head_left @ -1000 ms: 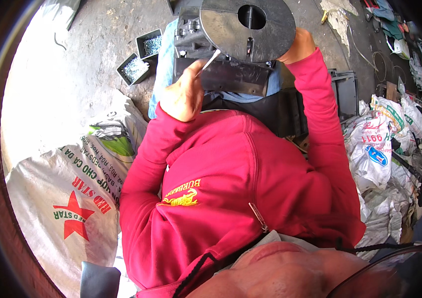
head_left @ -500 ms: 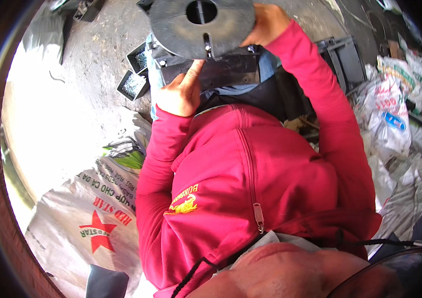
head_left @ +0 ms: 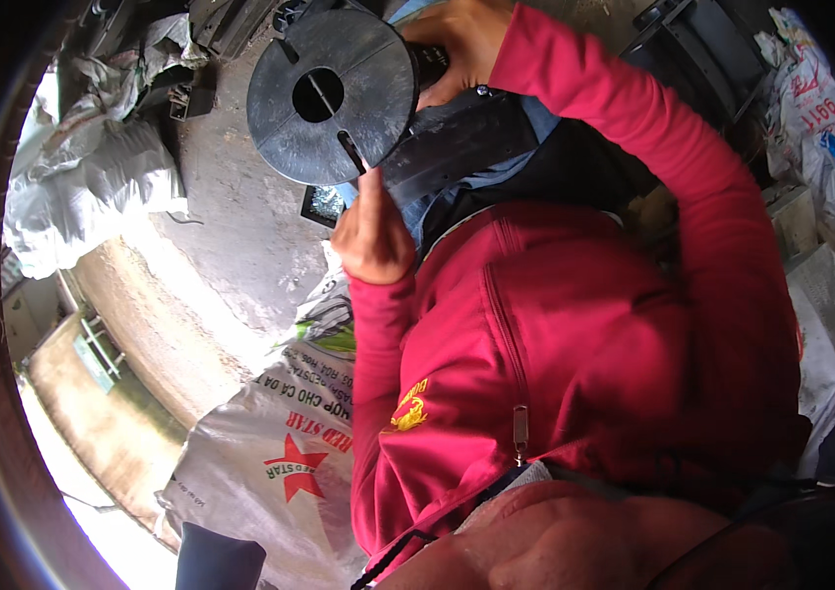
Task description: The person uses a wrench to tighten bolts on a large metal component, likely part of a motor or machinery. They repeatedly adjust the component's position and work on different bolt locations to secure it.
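One black disc [head_left: 366, 95] near the lap [head_left: 540, 126] is held in the right hand [head_left: 466, 44]; the left hand [head_left: 375, 231] points at its slot [head_left: 350, 149], grip unclear. The disc partly blocks one tray [head_left: 324, 204]; one red-starred sack [head_left: 245, 447] lies leftward.

Grey floor [head_left: 230, 231] | on it: black bin [head_left: 306, 208] of shiny bits [head_left: 324, 204] | white sack [head_left: 240, 457] | crumpled plastic sheeting [head_left: 103, 192]

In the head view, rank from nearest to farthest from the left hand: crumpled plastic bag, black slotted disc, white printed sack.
From the left hand:
1. Black slotted disc, just above it.
2. White printed sack, below and left.
3. Crumpled plastic bag, at upper left.
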`<state>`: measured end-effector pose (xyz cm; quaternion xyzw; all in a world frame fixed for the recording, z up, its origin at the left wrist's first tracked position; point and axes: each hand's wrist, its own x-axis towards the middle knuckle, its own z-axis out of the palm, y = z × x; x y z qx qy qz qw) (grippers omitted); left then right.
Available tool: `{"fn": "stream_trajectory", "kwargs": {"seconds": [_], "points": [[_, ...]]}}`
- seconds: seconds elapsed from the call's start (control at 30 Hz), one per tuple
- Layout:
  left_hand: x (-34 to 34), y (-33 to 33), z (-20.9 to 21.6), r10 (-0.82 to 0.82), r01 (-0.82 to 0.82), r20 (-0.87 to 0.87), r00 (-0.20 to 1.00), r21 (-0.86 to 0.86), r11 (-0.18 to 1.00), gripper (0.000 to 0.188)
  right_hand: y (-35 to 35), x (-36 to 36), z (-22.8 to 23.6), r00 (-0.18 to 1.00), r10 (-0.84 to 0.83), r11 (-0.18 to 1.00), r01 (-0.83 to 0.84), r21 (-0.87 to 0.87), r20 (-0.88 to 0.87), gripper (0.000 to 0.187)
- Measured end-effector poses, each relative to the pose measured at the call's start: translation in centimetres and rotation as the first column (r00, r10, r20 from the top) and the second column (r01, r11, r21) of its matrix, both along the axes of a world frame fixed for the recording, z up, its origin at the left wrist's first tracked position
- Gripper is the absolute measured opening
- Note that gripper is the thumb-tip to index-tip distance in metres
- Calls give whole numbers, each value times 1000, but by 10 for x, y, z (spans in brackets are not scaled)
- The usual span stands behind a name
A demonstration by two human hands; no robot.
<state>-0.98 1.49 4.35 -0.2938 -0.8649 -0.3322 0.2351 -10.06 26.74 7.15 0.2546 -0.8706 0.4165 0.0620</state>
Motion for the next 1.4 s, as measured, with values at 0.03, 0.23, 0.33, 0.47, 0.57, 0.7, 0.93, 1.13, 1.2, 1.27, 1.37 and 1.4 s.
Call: {"fn": "stream_trajectory", "kwargs": {"seconds": [0.03,0.23,0.33,0.47,0.57,0.7,0.93,1.13,1.2,1.27,1.37,1.4], "points": [[-1,-1,-18,71,-54,77,994,-206,977,44,-1,1,0,1000,-14,999,14,46,-2,48],[1,-4,-14,88,-78,78,993,-124,989,51,0,-1,-4,992,-42,974,68,215,-120,48],[5,0,-3,16,-17,-15,1000,-102,995,54,3,1,-2,993,-40,974,63,220,-107,48],[-3,4,-34,63,-42,101,993,-196,980,56,1,0,1,995,-32,973,53,227,-96,48],[-5,-4,-22,19,-11,40,999,-193,981,52,-1,-1,-1,996,-39,971,57,234,-82,49],[1,-3,-3,-74,77,30,997,-83,994,54,1,0,-1,996,-41,970,58,238,-73,49],[4,1,-20,160,-63,218,963,-392,918,46,3,0,0,998,-36,973,48,227,-57,50],[4,4,-3,16,-13,86,996,-34,999,45,3,-1,-1,999,-39,973,44,225,-27,50],[9,5,-4,-9,6,52,999,52,999,49,2,-1,-4,998,-34,978,43,204,-44,51],[2,4,-20,146,-23,273,951,-406,914,51,1,-3,-3,998,-38,977,46,208,-44,51],[2,3,-21,31,12,178,984,-237,971,52,1,-2,-2,998,-29,977,39,209,-50,51],[2,3,-16,6,16,147,989,-154,988,52,1,-2,-4,999,-33,976,41,215,-43,51]]}}
